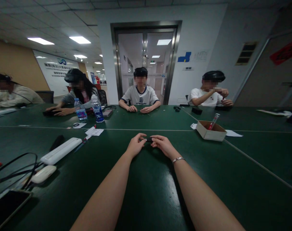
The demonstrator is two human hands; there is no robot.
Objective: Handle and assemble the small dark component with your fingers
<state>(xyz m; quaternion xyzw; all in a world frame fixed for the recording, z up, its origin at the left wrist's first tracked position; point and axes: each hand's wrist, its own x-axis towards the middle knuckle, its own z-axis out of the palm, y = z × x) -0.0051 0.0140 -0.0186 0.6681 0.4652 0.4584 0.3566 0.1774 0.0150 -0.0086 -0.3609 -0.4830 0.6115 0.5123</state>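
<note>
A small dark, stick-like object (149, 140) with a pale end lies between my hands, just over the green table (146, 179). My right hand (163, 145), below a silver bracelet (178, 159), pinches its dark part between thumb and fingers. At the pale left end, the thumb and fingertips of my left hand (136, 144) close in and seem to grip it. The object is too small and partly covered by fingers to name its kind.
Left of my arms lie a white power strip (61, 150), black cables, a white mouse-shaped item (43, 174) and a phone (9, 208). Two bottles (97, 109) stand farther back. At right is an open cardboard box (211, 134). Several people with headsets sit across the table.
</note>
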